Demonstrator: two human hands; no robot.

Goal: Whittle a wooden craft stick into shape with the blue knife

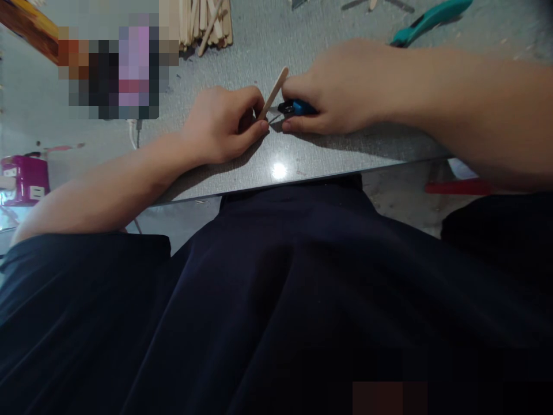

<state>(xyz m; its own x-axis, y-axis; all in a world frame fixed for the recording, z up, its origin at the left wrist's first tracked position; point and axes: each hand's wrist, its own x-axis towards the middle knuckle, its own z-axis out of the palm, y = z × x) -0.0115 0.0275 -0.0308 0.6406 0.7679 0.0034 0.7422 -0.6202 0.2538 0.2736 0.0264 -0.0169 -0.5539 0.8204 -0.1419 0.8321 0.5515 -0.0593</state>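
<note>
Between the thumb and fingers of my left hand point(227, 124) is a wooden craft stick point(276, 89), tilted so its rounded end points up and right. My right hand point(332, 89) is closed around a blue and black utility knife point(302, 107). The knife's thin blade points left and reaches the lower end of the stick, close to my left thumb. Whether the blade touches the wood I cannot tell. Much of the knife's handle is hidden inside my right hand.
A pile of craft sticks point(205, 26) lies at the back. Teal-handled pliers point(432, 22) rest beyond my right forearm. A white cable point(133, 132) runs from a blurred-out item at upper left. A magenta box point(26, 180) is at far left. The table's front edge point(259, 188) is near my lap.
</note>
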